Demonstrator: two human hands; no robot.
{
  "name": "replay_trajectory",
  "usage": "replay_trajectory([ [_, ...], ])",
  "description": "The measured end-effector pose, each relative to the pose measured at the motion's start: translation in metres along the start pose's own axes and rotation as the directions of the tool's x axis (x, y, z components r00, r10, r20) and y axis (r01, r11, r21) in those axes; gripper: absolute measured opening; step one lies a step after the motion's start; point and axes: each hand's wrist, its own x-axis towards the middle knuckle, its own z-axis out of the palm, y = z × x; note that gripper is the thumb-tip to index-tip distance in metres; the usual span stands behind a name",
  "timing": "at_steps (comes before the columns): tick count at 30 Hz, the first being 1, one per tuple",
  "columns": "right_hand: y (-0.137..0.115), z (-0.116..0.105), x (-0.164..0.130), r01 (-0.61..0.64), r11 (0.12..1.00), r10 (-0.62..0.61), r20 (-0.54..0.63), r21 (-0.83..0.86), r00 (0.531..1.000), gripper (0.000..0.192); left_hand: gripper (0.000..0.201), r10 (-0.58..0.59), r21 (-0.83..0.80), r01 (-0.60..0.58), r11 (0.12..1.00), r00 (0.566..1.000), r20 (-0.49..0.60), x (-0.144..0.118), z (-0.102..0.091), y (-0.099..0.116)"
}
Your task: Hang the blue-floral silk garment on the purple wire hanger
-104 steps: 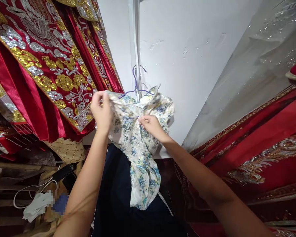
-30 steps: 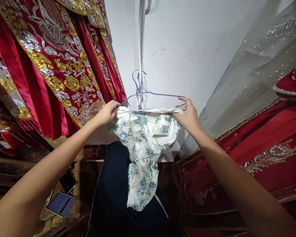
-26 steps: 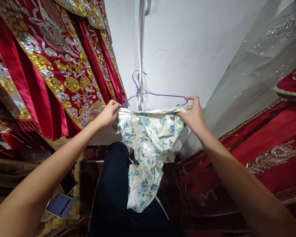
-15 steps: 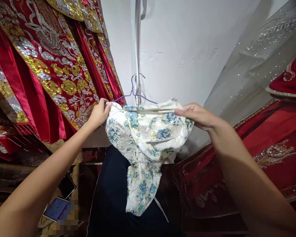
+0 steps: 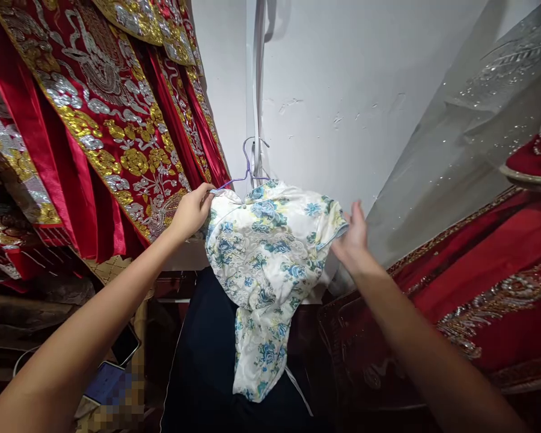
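Left hand (image 5: 190, 210) fingers are pinching the floral garment (image 5: 265, 264) shoulder on the purple hanger (image 5: 247, 171), right hand (image 5: 352, 236) fingers are spreading open, touching its other edge.

White dress (image 5: 270, 252) with blue-green florals, purple hanger (image 5: 246, 168), red robes (image 5: 94, 132) embroidered gold-silver

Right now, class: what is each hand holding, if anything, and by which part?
The left hand pinches the floral dress at its left shoulder, by the hanger. The right hand, fingers spread, holds nothing, only touching the dress's right sleeve edge.
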Motion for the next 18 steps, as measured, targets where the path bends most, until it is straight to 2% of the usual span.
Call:
replay_trajectory([
  [2,-0.024,0.004,0.013,-0.062,0.997,0.059,0.071,0.051,0.996,0.052,0.034,-0.02,-0.026,0.02,0.999,1.0,0.011,0.003,0.003,0.005],
  [4,-0.048,0.019,0.018,-0.022,0.999,0.014,0.195,0.037,0.981,0.041,0.036,-0.041,-0.102,0.042,0.994,0.999,0.01,0.011,0.009,0.011],
  [6,-0.066,0.039,0.013,0.05,0.999,-0.044,0.282,-0.016,0.959,0.044,0.037,-0.084,-0.194,0.085,0.977,0.996,0.015,0.02,0.016,0.016],
  [8,-0.073,0.054,0.002,0.086,0.992,-0.046,0.365,-0.095,0.93,0.056,0.036,-0.125,-0.286,0.128,0.95,0.992,0.029,0.027,0.022,0.016],
  [9,-0.073,0.058,-0.005,0.095,0.985,-0.023,0.428,-0.146,0.903,0.063,0.035,-0.131,-0.345,0.14,0.928,0.99,0.049,0.028,0.025,0.015],
  [11,-0.061,0.056,-0.02,0.148,0.947,0.051,0.588,-0.286,0.807,0.068,0.034,-0.102,-0.49,0.144,0.86,0.988,0.112,0.024,0.03,0.016],
  [13,-0.037,0.048,-0.031,0.311,0.832,0.114,0.69,-0.46,0.715,0.063,0.038,-0.025,-0.607,0.136,0.783,0.982,0.188,0.014,0.033,0.022],
  [14,-0.021,0.043,-0.036,0.419,0.733,0.125,0.712,-0.535,0.69,0.065,0.04,0.017,-0.643,0.128,0.755,0.976,0.215,0.008,0.035,0.029],
  [16,0.015,0.036,-0.041,0.607,0.488,0.079,0.724,-0.627,0.685,0.093,0.039,0.081,-0.692,0.102,0.715,0.971,0.227,-0.006,0.038,0.047],
  [17,0.032,0.034,-0.043,0.667,0.387,0.064,0.74,-0.637,0.669,0.108,0.038,0.099,-0.711,0.089,0.697,0.971,0.218,-0.012,0.039,0.059],
  [18,0.046,0.035,-0.044,0.705,0.304,0.024,0.745,-0.641,0.667,0.115,0.037,0.107,-0.73,0.079,0.678,0.973,0.206,-0.017,0.04,0.069],
])
